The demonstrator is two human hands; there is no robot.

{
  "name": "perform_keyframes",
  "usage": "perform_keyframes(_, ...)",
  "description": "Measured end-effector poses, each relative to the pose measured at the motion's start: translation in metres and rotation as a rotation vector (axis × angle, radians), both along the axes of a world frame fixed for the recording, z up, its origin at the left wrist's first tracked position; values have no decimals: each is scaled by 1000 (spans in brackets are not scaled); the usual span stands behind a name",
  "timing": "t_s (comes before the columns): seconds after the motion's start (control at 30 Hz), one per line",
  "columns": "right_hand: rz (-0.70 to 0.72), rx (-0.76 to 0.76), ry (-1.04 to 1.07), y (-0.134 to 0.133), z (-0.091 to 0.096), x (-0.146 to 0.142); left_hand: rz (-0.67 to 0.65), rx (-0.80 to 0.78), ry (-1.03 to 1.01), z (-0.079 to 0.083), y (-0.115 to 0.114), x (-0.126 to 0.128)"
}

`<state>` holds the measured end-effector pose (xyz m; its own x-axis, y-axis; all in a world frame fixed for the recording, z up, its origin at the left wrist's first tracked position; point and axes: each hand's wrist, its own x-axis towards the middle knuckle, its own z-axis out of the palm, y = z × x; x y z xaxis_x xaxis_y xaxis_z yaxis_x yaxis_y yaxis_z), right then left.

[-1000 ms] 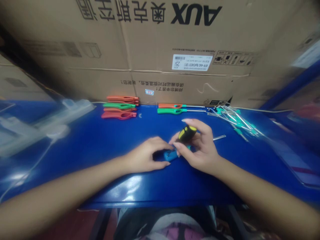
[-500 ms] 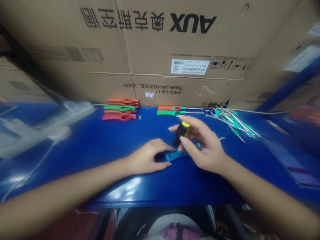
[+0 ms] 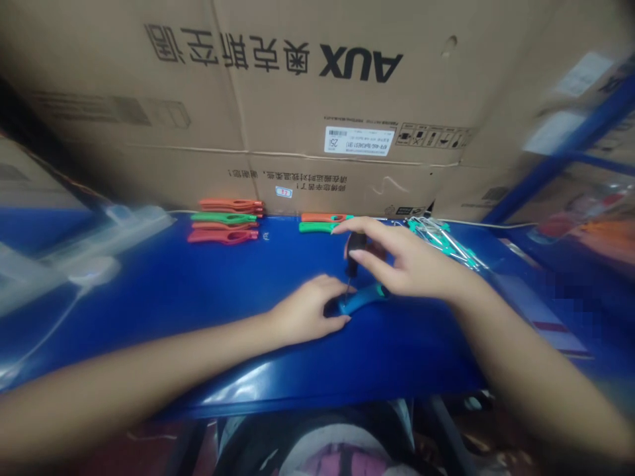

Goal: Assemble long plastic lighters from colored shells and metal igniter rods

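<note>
On the blue table lies a blue stick lighter [image 3: 364, 299], angled up to the right. Its left end sits between the thumb and fingers of my left hand [image 3: 307, 312], which is closed around it. Above it, my right hand [image 3: 414, 261] grips the black handle of a screwdriver [image 3: 355, 256] between thumb and fingers. The screwdriver stands nearly upright, and its thin shaft comes down at the left end of the lighter. Whether the tip sits in a screw is too small to tell. My right hand partly hides the lighter's far end.
Several orange, green and red lighter handles [image 3: 225, 225] are stacked at the back left. Behind my right hand lie an orange lighter [image 3: 320, 217] and a green lighter [image 3: 315, 227]. Metal lighter tubes with teal parts [image 3: 444, 241] form a pile at right. A white power strip [image 3: 94, 258] stands left.
The screwdriver has turned from tilted to nearly upright, and my right hand has rotated over it. My left hand still holds the lighter. The whole view has shifted slightly.
</note>
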<state>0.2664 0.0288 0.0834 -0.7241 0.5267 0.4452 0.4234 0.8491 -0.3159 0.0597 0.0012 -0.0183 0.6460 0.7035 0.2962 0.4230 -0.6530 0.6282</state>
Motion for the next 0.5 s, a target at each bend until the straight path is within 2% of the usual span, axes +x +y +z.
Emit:
perform_keyframes(0.13, -112, 189, 128, 3, -13, 2, 4, -6, -43, -4, 1, -2)
perform_keyframes(0.17, -102, 159, 154, 2, -16, 2, 0, -7, -48, -4, 1, -2)
perform_keyframes(0.27, 15, -79, 243, -1, -23, 2, -14, -3, -47, -5, 1, -4)
perform_keyframes(0.33, 50, -100, 320, -2, -26, 2, -26, 9, -37, -6, 1, -4)
perform_keyframes(0.47, -29, 296, 355, -2, -28, 2, -38, 32, -34, -7, 1, -5)
perform_keyframes(0.5, -24, 346, 352, -2, -28, 2, -40, 33, -34, -7, 1, -5)
